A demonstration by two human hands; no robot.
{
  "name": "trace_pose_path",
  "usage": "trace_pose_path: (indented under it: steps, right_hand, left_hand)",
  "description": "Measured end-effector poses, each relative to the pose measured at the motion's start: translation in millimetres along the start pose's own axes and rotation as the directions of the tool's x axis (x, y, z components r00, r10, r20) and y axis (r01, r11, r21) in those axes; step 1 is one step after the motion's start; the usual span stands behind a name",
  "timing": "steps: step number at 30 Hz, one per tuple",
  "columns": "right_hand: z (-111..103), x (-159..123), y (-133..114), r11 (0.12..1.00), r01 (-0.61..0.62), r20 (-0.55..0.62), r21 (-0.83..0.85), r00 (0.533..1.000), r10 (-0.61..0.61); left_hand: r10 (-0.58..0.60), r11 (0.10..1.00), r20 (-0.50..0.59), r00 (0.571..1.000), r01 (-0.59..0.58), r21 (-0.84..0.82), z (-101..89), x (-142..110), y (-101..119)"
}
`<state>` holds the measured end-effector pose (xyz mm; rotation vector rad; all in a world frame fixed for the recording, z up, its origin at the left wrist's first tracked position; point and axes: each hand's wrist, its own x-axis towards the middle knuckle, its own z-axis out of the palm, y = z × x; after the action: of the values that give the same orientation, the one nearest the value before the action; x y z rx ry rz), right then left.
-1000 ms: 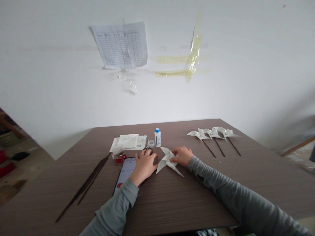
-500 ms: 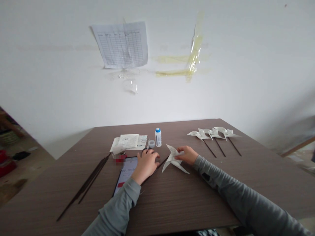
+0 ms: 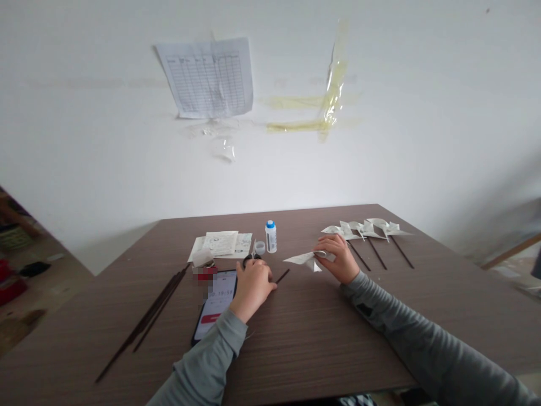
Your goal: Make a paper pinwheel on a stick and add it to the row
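My right hand (image 3: 339,260) pinches a white paper pinwheel (image 3: 301,258), lifted off the table and turned nearly edge-on, its blades pointing left. My left hand (image 3: 255,286) is closed low over the table around a thin dark stick (image 3: 283,276), whose end pokes out to the right. The stick is apart from the pinwheel. Just beyond the left fingers are the scissors (image 3: 251,258), their dark handles partly hidden, and a small round clear cup (image 3: 260,247). A white bottle with a blue cap (image 3: 271,238) stands behind them.
Several dark sticks (image 3: 150,310) lie at left, beside a phone (image 3: 214,299) showing a timer. Paper sheets (image 3: 220,243) and a small red item (image 3: 205,273) are behind the phone. Three pinwheels on sticks (image 3: 367,230) rest at the back right. A wall closes the table's far edge.
My right hand has lifted the pinwheel, moving it slightly right and away from the stick, and tilted it edge-on. My left hand has shifted slightly right and its fingers have drawn in.
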<state>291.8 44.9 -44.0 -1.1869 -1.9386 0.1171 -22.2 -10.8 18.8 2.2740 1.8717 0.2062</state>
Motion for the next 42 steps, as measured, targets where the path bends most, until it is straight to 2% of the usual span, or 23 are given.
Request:
trace_pose_path:
  steps: [2,6,9,15,22,29,33,37,42]
  right_hand:
    - [0.6,-6.5,2.5,0.997,0.054,-0.025,-0.047,0.998,-0.055]
    - [7.1,-20.3,6.7,0.98,0.173,0.014,-0.095,0.985,-0.172]
    - [11.1,-27.4,9.9,0.962,0.248,0.002,-0.111,0.968,-0.25]
    - [4.8,-30.4,17.1,0.948,0.299,0.081,-0.108,0.953,-0.291]
    - [4.4,-31.6,14.7,0.97,0.221,0.141,-0.098,0.968,-0.206]
    - [0.0,-33.6,-0.3,0.988,0.118,0.112,-0.104,0.988,-0.106]
    - [-2.7,-29.7,-5.3,0.993,0.089,0.134,-0.081,0.988,-0.077]
    - [2.2,-27.6,-8.8,0.994,0.056,0.071,-0.096,0.996,-0.049]
    - [11.6,-28.6,-4.3,0.991,0.065,0.058,-0.117,0.997,-0.058]
  left_hand:
    - [-0.002,1.0,0.001,1.0,0.002,-0.004,0.9,-0.2,-1.5]
    - [-0.007,1.0,-0.031,0.999,0.006,-0.026,3.8,-0.8,-1.1]
    - [-0.022,0.999,-0.038,0.999,0.021,-0.032,6.1,-0.7,-1.0]
    - [-0.018,0.999,-0.039,0.999,0.016,-0.044,9.5,1.6,-5.8]
    - [-0.021,0.998,-0.052,0.998,0.018,-0.055,11.1,0.1,-4.0]
    - [-0.032,0.999,-0.097,0.995,0.028,-0.041,13.9,-4.0,-0.6]
    - [-0.04,0.999,-0.186,0.982,0.039,-0.013,15.6,0.8,-1.0]
    - [-0.008,0.999,-0.249,0.968,-0.001,-0.033,18.1,6.2,-3.7]
    - [0.044,0.989,-0.282,0.958,-0.081,-0.122,22.5,7.5,-7.3]
